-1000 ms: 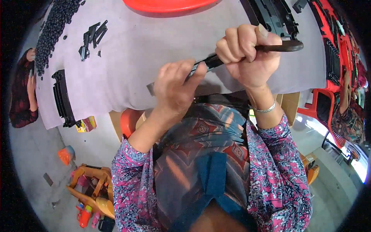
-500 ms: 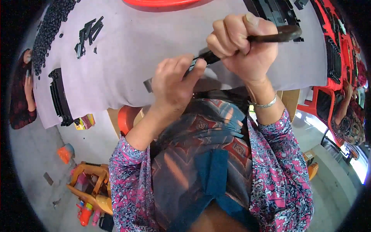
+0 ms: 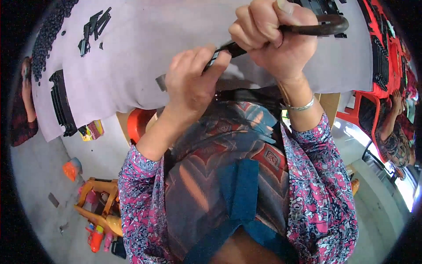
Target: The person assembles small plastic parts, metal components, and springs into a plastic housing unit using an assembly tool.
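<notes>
One dark tool, curved-handled, over the tabletop's near edge, right hand and left hand closed around it; I judge it stiff, lightish, best held by the handle.

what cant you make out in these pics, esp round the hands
All in the head view:
Whether the dark looped handle joins the black length between the hands: hidden inside the right hand.
Whether the grey end belongs to that length: covered by the left hand.
How far the small black pieces spread: cut off by the top edge.
What the coloured things at lower left are: too small.
</notes>
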Available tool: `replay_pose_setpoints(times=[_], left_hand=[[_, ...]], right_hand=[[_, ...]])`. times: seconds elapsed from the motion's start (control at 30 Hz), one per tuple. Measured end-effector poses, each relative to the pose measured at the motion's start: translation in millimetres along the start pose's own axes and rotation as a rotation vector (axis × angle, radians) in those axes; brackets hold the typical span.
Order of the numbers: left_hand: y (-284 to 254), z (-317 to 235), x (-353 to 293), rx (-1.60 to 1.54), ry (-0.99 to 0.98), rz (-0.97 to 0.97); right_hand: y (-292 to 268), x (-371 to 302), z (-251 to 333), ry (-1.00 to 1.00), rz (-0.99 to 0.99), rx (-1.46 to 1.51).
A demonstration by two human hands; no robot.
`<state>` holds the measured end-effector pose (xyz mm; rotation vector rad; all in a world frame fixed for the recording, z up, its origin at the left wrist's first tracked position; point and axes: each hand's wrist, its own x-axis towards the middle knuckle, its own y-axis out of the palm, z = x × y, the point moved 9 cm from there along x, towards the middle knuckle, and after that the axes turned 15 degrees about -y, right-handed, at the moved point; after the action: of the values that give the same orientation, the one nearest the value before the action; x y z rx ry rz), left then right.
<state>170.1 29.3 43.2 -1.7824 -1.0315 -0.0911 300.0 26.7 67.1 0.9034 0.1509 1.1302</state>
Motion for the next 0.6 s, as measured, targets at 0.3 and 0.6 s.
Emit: replay_pose_setpoints(times=[0.3, 0.6], left_hand=[[1, -7, 3, 0.035, 0.034, -0.023], [-2, -11, 6, 0.065, 0.004, 0.012]], right_hand=[[-5, -3, -3, -0.028, 0.006, 0.094], [-15, 3, 4, -0.127, -0.067, 0.066]])
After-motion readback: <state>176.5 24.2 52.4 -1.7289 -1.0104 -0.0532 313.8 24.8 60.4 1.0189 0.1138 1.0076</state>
